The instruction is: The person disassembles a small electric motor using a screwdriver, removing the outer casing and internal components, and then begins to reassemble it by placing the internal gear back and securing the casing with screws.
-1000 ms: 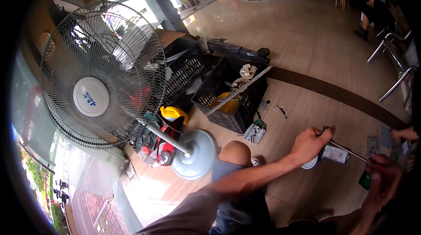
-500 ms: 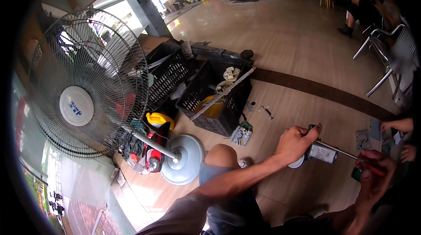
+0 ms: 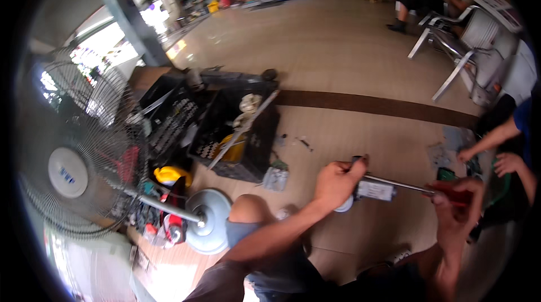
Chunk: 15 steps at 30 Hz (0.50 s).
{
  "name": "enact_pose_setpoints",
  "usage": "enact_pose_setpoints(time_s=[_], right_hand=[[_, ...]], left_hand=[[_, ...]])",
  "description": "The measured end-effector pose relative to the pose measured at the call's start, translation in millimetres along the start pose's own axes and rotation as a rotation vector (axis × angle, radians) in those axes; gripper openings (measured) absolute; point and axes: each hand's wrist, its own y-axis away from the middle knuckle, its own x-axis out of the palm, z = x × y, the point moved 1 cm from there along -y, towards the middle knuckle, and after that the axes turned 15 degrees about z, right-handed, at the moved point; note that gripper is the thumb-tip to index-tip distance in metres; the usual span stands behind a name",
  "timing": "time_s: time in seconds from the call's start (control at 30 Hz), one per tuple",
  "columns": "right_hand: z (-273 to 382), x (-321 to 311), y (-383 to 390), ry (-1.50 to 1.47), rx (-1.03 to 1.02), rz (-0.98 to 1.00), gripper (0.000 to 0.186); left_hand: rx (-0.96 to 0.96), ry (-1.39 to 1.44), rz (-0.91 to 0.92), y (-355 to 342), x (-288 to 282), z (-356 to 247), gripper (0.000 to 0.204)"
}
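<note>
My left hand [image 3: 337, 184] is closed around a small motor [image 3: 376, 191], a grey-silver cylinder with a pale label on its side. A pale round part of it shows below my fingers. In my right hand [image 3: 457, 217] is a screwdriver [image 3: 451, 192] with a red handle, gripped by the fingers and thumb. Its long metal shaft runs leftward above the motor to the fingers of my left hand. Where the tip sits is hidden there, so contact cannot be told.
Black crates [image 3: 236, 155] with parts stand left of centre. A standing fan [image 3: 70, 172] with a round base [image 3: 207, 220] is at the left. Loose parts [image 3: 276, 177] lie on the floor. At right, another person's hands [image 3: 510, 164] are over parts; a metal chair [image 3: 451, 48] stands behind.
The view has swung right, so the surroundings sit further left and more of the other person shows. Both hands keep their holds on the motor and screwdriver.
</note>
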Motion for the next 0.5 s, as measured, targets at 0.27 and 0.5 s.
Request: enact_pose_setpoints(time_s=[0.27, 0.5], right_hand=[[-1.7, 7.8, -10.1, -0.108, -0.146, 0.052, 0.046], [-1.1, 1.4, -11.1, -0.174, -0.265, 0.174, 0.030]], left_hand=[[0.099, 0.169, -0.047, -6.4, 4.1, -2.1, 0.056], [0.093, 0.153, -0.024, -3.0, -2.5, -3.1, 0.058]])
